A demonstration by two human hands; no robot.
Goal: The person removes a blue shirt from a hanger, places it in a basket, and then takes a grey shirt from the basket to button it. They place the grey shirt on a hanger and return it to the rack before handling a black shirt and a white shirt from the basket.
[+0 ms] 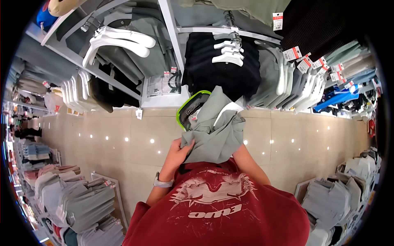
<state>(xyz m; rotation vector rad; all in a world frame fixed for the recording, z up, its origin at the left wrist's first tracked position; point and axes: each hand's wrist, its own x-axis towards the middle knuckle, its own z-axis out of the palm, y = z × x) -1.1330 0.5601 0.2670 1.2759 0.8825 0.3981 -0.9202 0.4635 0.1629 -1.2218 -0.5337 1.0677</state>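
Note:
A grey-green garment [213, 141] is bunched up in front of my red shirt, with part of a white hanger [229, 108] showing at its top. My left hand [180, 151] grips the garment's left edge, fingers closed on the cloth. On the other side my right forearm reaches up behind the garment, and the cloth hides my right hand. Just beyond the garment, a basket with a bright green rim [179, 112] is on the floor, partly covered by the cloth. A tag shows inside it.
Racks of hanging clothes line the far side, with black garments [221, 78] in the middle and empty white hangers [119, 41] at left. Folded clothes are stacked on displays at the lower left [82, 201] and lower right [328, 201]. Shiny tiled floor [135, 143] lies between.

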